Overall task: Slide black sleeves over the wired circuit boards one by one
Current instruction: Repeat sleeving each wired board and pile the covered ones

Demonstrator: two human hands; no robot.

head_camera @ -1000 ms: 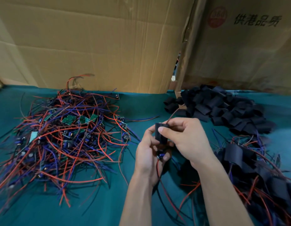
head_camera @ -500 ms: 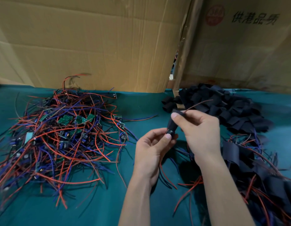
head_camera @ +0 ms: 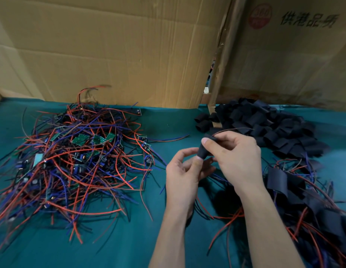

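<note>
While the right hand (head_camera: 236,157) pinches a black sleeve (head_camera: 204,150) near the middle, the left hand (head_camera: 184,171) pinches its bottom end. Bare wired boards (head_camera: 79,157) lie at 9 o'clock, loose sleeves (head_camera: 265,124) at 2 o'clock.

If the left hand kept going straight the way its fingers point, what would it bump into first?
Probably the black sleeve that the left hand already touches, with the right hand just behind it. Farther on lies the pile of loose sleeves, though depth is unclear.
</note>
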